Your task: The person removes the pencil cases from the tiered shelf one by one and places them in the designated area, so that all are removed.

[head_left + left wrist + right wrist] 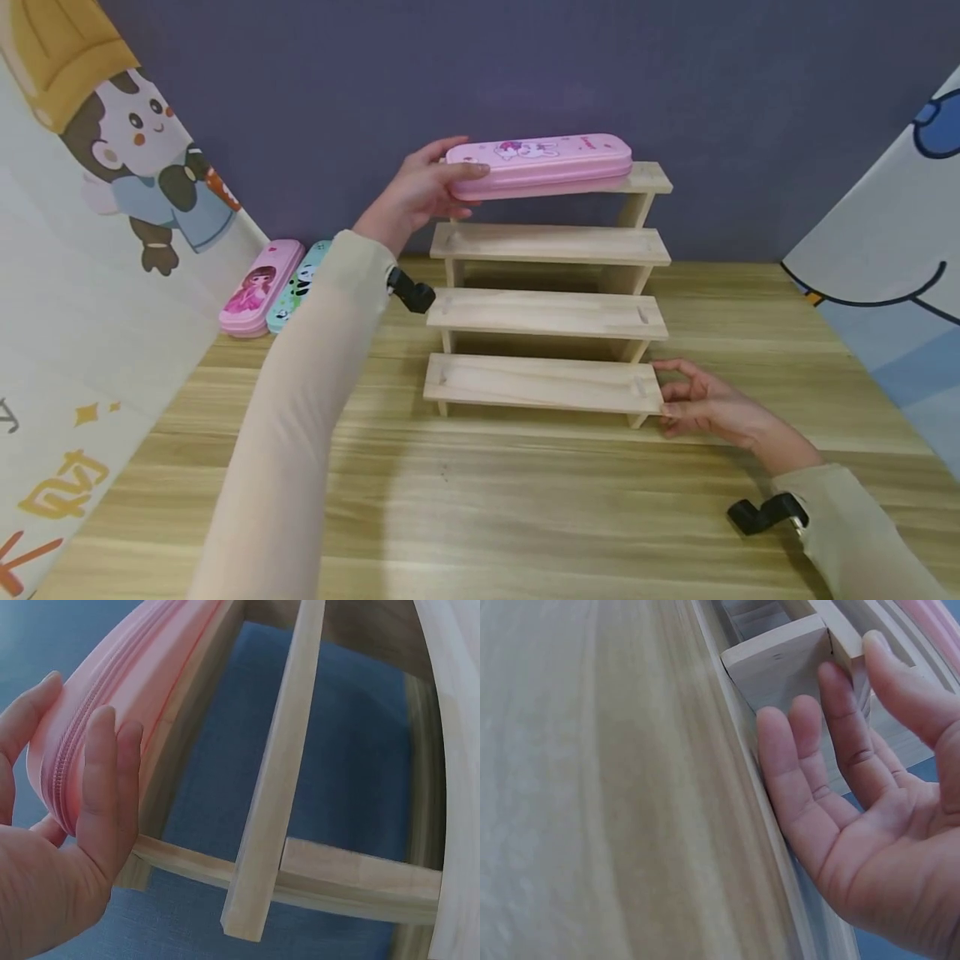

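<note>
A pink pencil case (540,162) with a rabbit picture on its lid lies along the top step of a four-tier wooden rack (547,312). My left hand (412,187) grips its left end, the thumb over the near side. In the left wrist view, the fingers bracket the zipped end of the case (112,697). Low on the right, my right hand (712,408) pinches the right end of the bottom step. The right wrist view shows the thumb on the board's top (840,637) and a finger beneath it.
Two more pencil cases lie at the left by the wall: a pink one (262,287) with a girl on it and a green one (300,283) with a panda, partly behind my left sleeve. The rack stands on a wood-grain table (525,517) before a dark blue wall (525,67).
</note>
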Demonstrator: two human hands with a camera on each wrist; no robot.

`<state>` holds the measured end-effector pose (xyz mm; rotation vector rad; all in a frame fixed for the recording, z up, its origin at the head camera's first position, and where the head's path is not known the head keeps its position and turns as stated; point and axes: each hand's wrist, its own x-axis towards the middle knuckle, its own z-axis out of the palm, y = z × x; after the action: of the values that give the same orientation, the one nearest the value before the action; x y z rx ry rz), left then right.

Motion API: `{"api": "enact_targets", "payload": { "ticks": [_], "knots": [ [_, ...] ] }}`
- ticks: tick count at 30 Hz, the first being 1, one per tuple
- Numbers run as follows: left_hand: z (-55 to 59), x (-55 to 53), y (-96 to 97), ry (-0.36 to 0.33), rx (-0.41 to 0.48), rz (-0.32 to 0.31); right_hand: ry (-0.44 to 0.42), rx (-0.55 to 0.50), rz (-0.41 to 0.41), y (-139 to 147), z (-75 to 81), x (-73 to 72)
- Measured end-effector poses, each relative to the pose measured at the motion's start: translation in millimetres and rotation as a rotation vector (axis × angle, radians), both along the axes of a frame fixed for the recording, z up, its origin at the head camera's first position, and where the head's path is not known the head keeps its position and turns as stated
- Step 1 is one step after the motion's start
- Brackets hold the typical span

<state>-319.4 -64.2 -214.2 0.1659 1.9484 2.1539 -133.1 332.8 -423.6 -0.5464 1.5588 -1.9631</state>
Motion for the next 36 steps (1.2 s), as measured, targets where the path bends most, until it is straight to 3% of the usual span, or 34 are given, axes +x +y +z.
{"api": "enact_targets", "payload": {
  "ticks": [5, 21, 30, 36],
  "knots": [
    [-0.5, 5.0, 3.7, 0.028, 0.015, 0.007, 0.010, 0.000, 0.006, 3, 0.1, -1.4],
    [-5.9, 11.3, 2.2, 0.023, 0.095, 0.093, 0.007, -0.011, 0.014, 5, -1.2, -3.1],
    [-8.8, 22.1, -11.7, 0.055, 0.158, 0.155, 0.012, -0.012, 0.018, 3, -0.3, -2.5],
    [-15.1, 29.1, -22.7, 0.077, 0.257, 0.202, 0.007, -0.019, 0.018, 3, -1.0, -2.8]
  ]
}}
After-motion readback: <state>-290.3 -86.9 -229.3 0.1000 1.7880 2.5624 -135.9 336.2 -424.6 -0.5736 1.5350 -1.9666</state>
